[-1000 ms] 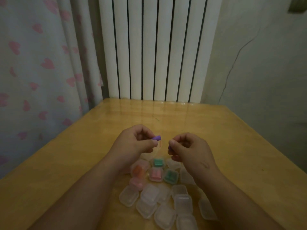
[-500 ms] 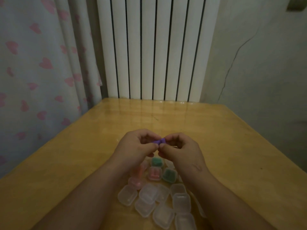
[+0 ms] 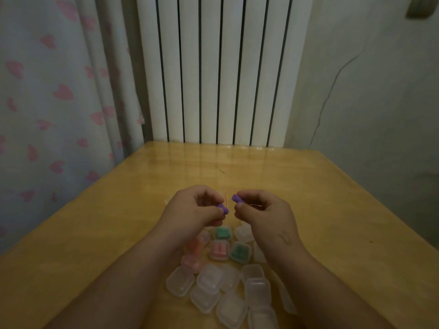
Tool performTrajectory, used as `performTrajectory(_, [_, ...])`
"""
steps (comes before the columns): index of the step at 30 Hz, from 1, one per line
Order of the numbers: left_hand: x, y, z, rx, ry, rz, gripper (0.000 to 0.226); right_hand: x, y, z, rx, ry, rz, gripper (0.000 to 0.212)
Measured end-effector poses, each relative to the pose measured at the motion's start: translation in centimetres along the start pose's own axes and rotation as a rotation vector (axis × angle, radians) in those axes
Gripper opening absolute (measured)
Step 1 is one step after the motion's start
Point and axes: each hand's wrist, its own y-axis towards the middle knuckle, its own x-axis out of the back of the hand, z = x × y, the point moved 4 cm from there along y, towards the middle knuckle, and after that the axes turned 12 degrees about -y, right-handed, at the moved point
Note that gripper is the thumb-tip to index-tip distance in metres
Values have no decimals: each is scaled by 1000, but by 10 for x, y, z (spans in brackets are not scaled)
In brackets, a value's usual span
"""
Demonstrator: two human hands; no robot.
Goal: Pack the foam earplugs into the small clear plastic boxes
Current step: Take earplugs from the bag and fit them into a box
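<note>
Head view, and we've got the wooden table (image 3: pixel 332 210) filling the lower frame, with a huddle of small clear plastic boxes (image 3: pixel 209 279) at bottom centre, a few holding pink or green earplugs. Above them our left hand (image 3: pixel 190 212) pinches a purple earplug (image 3: pixel 223 208) and our right hand (image 3: pixel 266 217) pinches a second purple earplug (image 3: pixel 236 199). The tips are just apart, with a thin orange cord (image 3: pixel 226 198) between.
</note>
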Motion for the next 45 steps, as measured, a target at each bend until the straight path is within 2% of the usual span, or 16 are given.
performTrajectory(7, [1,1,0,-20,40,24,16,-1,-2,2,30,24,38,3])
performTrajectory(16, [3,0,-3,-33,52,-8,15,-7,-3,2,44,-81,119,8])
performTrajectory(19, [4,1,-4,-78,174,-9,17,-7,-2,1,32,-101,114,11])
performTrajectory(24, [8,1,-8,-137,381,9,9,1,1,0,-26,1,86,11])
performTrajectory(27, [4,-4,-15,-165,562,148,8,6,4,-1,-6,-58,45,11])
performTrajectory(30, [-1,-10,-15,-127,677,341,6,9,5,-3,0,-120,16,11])
performTrajectory(33, [-4,-16,-11,-84,772,464,10,9,7,-4,-5,-149,6,13])
performTrajectory(37, [-11,-20,-4,-84,946,593,23,7,8,-4,-7,-156,-1,13])
performTrajectory(45, [-17,-23,3,-142,1068,765,27,3,8,-6,-4,-174,5,10])
